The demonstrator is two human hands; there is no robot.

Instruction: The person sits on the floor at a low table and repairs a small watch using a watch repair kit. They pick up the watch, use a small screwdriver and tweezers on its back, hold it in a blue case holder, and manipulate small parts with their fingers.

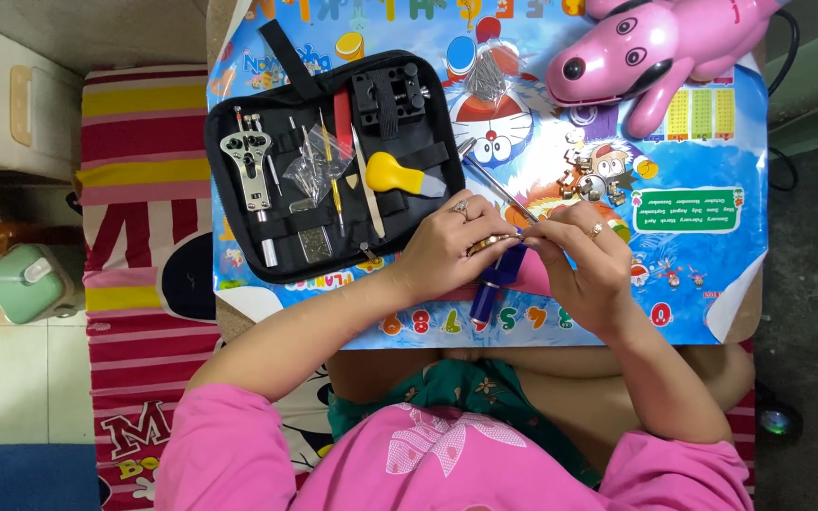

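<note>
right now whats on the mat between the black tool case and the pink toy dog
In the head view, a small pile of thin metal pins lies on the cartoon mat between the black tool case and the pink toy dog.

The open tool case lies on the table, to the left. The toy dog sits at the far right. Both hands meet between them, near the front edge.

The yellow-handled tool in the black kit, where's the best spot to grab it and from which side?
Take the yellow-handled tool by its bulbous yellow handle, coming from above. It lies flat in the open black tool case; the handle is its thickest part, the short metal blade points right, and a strap seems to cross it, so slide it out leftward.
</note>
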